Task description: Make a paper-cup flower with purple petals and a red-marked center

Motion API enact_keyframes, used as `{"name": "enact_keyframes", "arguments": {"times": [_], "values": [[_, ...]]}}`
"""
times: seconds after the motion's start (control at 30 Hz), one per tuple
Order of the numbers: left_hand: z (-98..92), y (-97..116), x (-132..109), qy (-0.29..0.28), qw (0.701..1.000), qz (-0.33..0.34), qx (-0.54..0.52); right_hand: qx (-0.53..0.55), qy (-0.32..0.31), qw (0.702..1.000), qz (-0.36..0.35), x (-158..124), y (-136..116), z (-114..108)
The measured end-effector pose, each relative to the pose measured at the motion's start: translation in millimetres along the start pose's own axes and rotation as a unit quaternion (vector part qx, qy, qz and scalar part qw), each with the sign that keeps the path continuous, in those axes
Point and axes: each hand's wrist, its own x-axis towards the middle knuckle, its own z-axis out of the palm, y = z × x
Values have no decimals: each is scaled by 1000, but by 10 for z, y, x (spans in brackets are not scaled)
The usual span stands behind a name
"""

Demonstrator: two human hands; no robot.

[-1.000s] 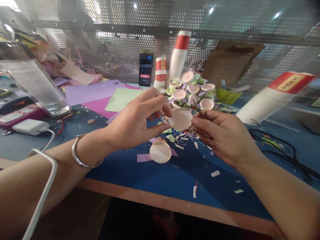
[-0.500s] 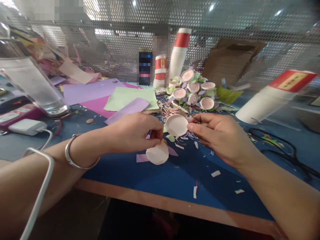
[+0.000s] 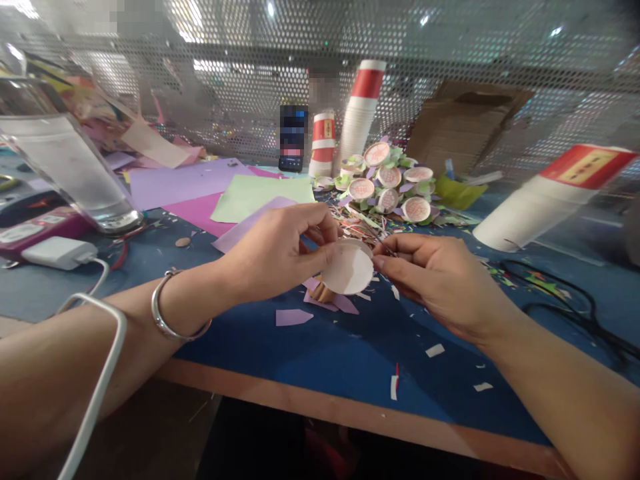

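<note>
Above the blue table, my left hand pinches the pale paper disc at its left edge; my right hand, fingers closed on a thin dark tool, touches its right rim. I would hold the disc level, with a light pinch.

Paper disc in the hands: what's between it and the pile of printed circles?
In the head view, snipped paper scraps lie between the paper disc and the pile.
</note>
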Motion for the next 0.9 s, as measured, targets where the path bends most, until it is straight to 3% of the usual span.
{"name": "enact_keyframes", "arguments": {"times": [0.3,0.57,0.7,0.9], "values": [[24,19,1,17,1000,-9,-14,4,-15,1000,1,-9,25,9],[-19,49,-30,46,991,53,110,119,-23,991,54,-24,-54,38],[-29,50,-37,58,986,69,140,122,-39,991,49,-33,-69,55],[-3,50,-47,46,997,24,59,134,-40,988,68,-41,-83,58]]}}
